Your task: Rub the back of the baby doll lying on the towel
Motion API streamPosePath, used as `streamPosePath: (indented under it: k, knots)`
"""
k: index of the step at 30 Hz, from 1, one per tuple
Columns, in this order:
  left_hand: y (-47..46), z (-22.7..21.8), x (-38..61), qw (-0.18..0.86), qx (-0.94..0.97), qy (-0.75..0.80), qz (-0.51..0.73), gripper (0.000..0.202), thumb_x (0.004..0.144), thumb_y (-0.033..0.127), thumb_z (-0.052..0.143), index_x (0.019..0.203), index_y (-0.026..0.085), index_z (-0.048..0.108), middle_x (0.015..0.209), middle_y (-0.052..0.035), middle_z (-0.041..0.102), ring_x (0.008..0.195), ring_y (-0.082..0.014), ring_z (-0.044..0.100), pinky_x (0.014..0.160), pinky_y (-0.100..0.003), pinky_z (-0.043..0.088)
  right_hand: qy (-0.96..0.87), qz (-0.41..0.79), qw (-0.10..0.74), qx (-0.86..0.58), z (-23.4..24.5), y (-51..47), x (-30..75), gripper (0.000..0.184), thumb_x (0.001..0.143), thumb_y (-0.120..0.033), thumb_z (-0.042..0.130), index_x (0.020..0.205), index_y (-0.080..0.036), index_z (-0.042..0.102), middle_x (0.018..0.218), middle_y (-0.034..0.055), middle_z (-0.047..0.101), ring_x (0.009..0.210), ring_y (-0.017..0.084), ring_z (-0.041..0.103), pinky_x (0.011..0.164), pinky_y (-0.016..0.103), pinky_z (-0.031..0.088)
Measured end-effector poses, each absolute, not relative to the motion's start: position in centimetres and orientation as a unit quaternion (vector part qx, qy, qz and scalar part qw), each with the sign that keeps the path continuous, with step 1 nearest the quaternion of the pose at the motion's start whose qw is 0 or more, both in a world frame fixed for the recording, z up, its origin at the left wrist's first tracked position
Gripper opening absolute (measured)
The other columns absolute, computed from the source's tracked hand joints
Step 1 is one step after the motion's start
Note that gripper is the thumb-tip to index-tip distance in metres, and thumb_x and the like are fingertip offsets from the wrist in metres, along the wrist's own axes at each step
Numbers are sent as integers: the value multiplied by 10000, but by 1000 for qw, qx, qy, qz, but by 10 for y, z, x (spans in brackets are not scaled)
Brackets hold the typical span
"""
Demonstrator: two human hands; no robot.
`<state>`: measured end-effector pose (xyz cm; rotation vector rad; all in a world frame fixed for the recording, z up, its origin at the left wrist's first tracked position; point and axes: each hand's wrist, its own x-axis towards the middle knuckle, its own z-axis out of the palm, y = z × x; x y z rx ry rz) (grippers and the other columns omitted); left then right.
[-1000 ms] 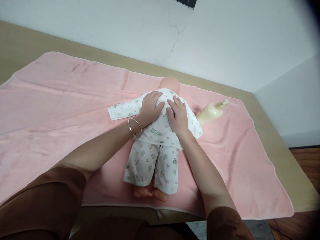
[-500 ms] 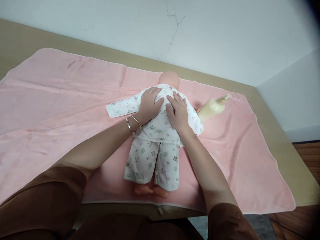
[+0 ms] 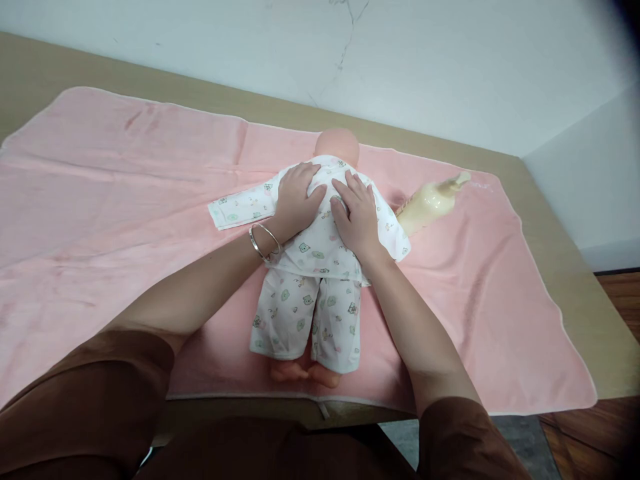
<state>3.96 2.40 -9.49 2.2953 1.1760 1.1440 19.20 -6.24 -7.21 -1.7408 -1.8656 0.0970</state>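
A baby doll [image 3: 337, 145] in a white printed top [image 3: 320, 257] and matching trousers [image 3: 287, 313] lies face down, its head away from me and its feet near the table's front edge. My left hand [image 3: 299, 201] rests flat on the left side of the doll's upper back, thumb pointing inward. On the right side of the back lies my right hand [image 3: 358, 217], fingers spread and pointing toward the head. Neither hand grips anything. Two silvery bangles [image 3: 265, 241] circle my left wrist. The doll's left sleeve stretches out sideways.
A pale yellow pump bottle [image 3: 429, 203] lies on its side right of the doll, close to its sleeve. Under everything is a pink blanket [image 3: 125, 200] over a wooden table [image 3: 565, 233]. A white wall [image 3: 425, 73] stands behind the table's far edge.
The view has shifted slightly, so the blanket, doll and bottle sit a little higher. Both hands stay on the doll's back in almost the same places.
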Motion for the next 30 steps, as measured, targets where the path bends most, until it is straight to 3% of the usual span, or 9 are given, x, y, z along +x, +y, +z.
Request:
streamPosePath:
  k: [21,30]
  knots:
    - [28,-97,38,177,801,401,408,445,928,327,546,1349,191,598,1438,-106,603,1383,-297,514,1238,-481,342,-701,36,294,-649,-74,-60,191,444,1047,-394,363,1445,-292,528,1658,43,399,1580,273,281,1296,614,156]
    - [25,-90,38,155,826,406,360,494,963,402,492,1409,201,563,1480,-124,559,1418,-342,462,1223,-544,331,-719,79,234,-650,-62,-58,201,645,1001,-503,472,1585,-262,342,1730,75,212,1622,327,111,1294,644,115]
